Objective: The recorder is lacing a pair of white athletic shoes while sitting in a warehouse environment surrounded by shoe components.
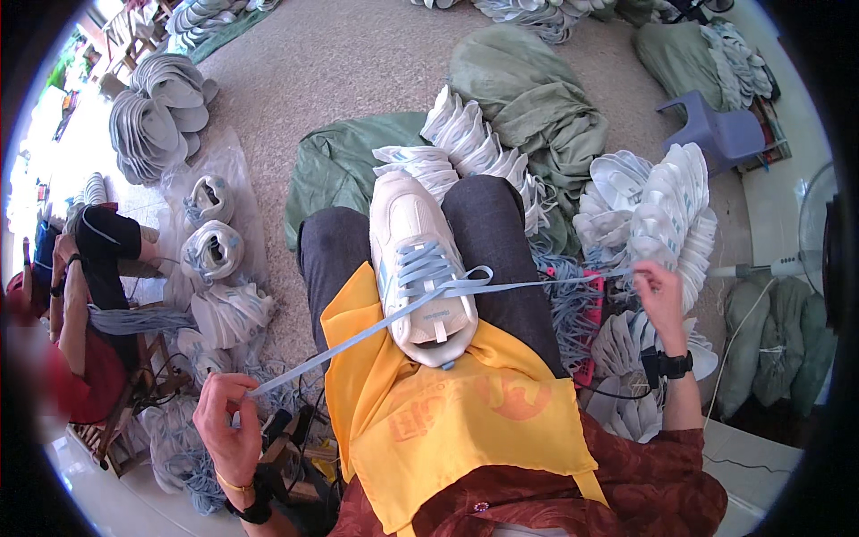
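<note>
A white and beige sneaker [408, 215] rests between my thighs, its toe pointing away from me. Pale blue shoelaces [429, 268] cross over its tongue, and a loop stands at the top of the lacing. My left hand [228, 428], low on the left, pinches one lace end, stretched slantwise from the shoe. Out to the right, the other end is pinched in my right hand [659, 300], and that lace runs nearly level. Both laces look taut. Under the shoe's heel a yellow apron [447, 407] covers my lap.
Right of my knee, a pink basket [586, 336] holds many blue laces. White shoe uppers [667, 210] are piled behind it. Green sacks [528, 98] lie ahead. Finished-looking shoes [213, 251] line the left floor, near another seated person [85, 322]. A purple stool [711, 130] stands far right.
</note>
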Available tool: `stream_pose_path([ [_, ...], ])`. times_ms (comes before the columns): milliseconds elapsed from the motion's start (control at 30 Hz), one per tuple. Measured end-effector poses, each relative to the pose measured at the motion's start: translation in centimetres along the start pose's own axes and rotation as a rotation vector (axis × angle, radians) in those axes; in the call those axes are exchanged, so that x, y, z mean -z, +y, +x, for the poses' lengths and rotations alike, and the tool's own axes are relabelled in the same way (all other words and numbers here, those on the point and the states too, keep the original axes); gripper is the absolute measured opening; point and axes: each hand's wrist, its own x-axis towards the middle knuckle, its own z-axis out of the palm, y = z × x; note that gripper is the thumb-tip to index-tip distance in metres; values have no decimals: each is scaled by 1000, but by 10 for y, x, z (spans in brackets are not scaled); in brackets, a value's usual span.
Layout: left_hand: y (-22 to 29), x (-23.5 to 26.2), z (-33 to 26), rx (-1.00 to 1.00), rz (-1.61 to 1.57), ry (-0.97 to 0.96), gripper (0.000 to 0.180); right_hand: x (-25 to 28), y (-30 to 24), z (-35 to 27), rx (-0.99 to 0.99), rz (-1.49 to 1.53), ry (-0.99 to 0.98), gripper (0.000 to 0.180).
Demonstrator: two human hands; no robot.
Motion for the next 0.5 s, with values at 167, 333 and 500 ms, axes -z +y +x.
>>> stream_pose_path([
  [167,16,-4,9,-88,44,53,17,-41,-111,18,78,315,-242,25],
  [333,14,1,4,-158,59,148,18,-86,-199,39,388,461,-462,20],
  [500,14,5,-2,-99,59,125,14,-111,-212,57,605,388,-588,13],
])
